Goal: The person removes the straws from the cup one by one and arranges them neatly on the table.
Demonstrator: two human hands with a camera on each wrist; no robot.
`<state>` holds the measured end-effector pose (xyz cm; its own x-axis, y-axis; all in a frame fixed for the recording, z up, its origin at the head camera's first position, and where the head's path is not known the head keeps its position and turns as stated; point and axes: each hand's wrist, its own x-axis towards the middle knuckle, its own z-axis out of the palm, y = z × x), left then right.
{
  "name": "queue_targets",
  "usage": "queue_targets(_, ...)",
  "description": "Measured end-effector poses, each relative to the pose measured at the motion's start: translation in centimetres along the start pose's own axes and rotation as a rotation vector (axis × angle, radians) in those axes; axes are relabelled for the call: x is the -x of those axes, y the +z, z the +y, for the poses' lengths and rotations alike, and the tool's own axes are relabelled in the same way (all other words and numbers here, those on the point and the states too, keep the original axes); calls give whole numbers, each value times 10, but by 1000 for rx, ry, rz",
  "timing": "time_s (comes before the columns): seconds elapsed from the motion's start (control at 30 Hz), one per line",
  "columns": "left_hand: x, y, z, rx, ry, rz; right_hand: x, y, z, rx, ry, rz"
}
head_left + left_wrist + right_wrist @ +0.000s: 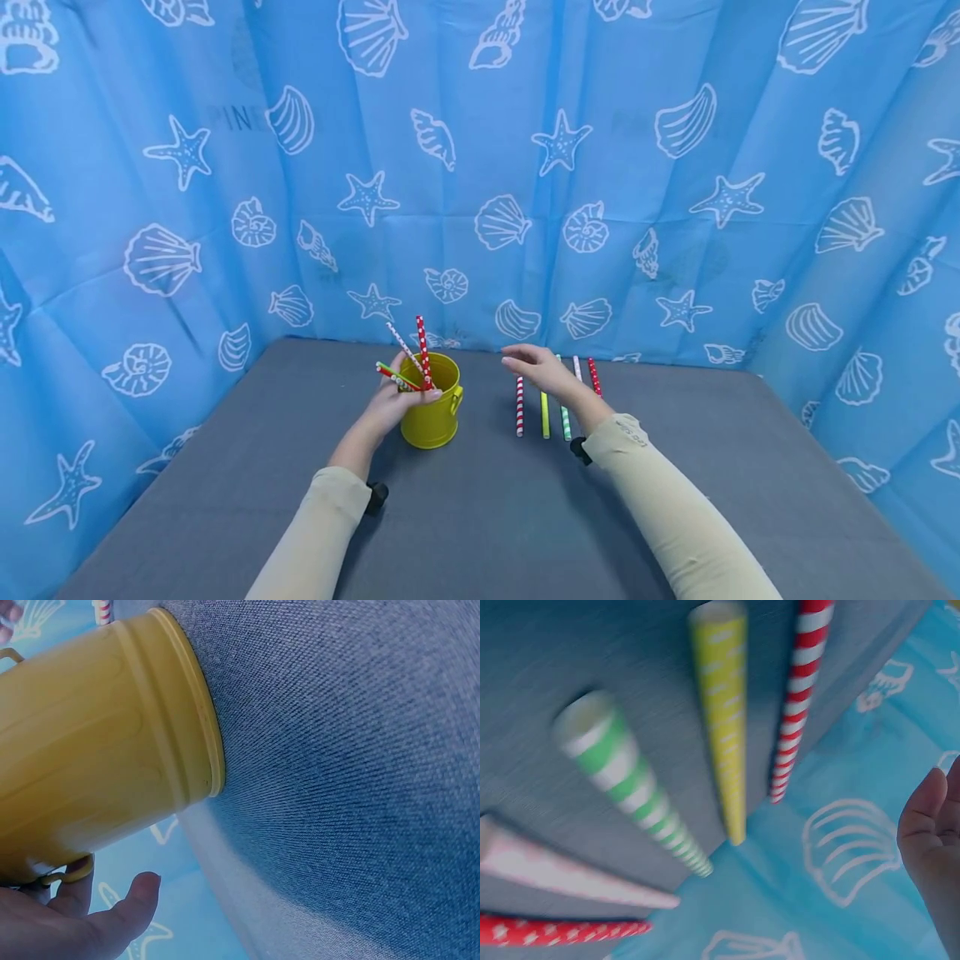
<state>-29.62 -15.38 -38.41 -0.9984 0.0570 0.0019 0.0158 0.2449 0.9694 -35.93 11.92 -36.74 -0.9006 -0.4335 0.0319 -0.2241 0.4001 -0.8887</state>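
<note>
My left hand [390,407] grips the rim of a yellow metal bucket [431,425] from its left side, the thumb lying across the front. In the left wrist view, the bucket [105,742] stands on the cloth, with part of the left hand [90,922] beside its handle lug [71,874]. Several patterned paper straws lean out of the bucket, among them a red one with white dots [423,350]. Empty, with loosely bent fingers, my right hand [546,372] hovers over straws on the table. Nearest below are a red-striped straw [519,408] and a yellow straw [545,417].
Also in the row lie a green-striped straw [641,787], a pale pink straw [570,874] and a red starred straw [562,930]. Grey cloth covers the table [480,517]. A blue shell-patterned curtain [465,167] encloses its back and sides.
</note>
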Motion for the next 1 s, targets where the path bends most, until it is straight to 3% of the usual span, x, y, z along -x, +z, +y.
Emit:
queue_targets(0.43, -2, 2, 0, 0, -11, 22, -27, 41, -29, -27, 2, 17)
queue_targets(0.7, -2, 0, -3, 9, 49, 19, -52, 69, -43, -40, -38, 49)
queue_targets(1.0, -2, 1, -4, 14, 82, 14, -71, 88, -51, -9, 13, 81)
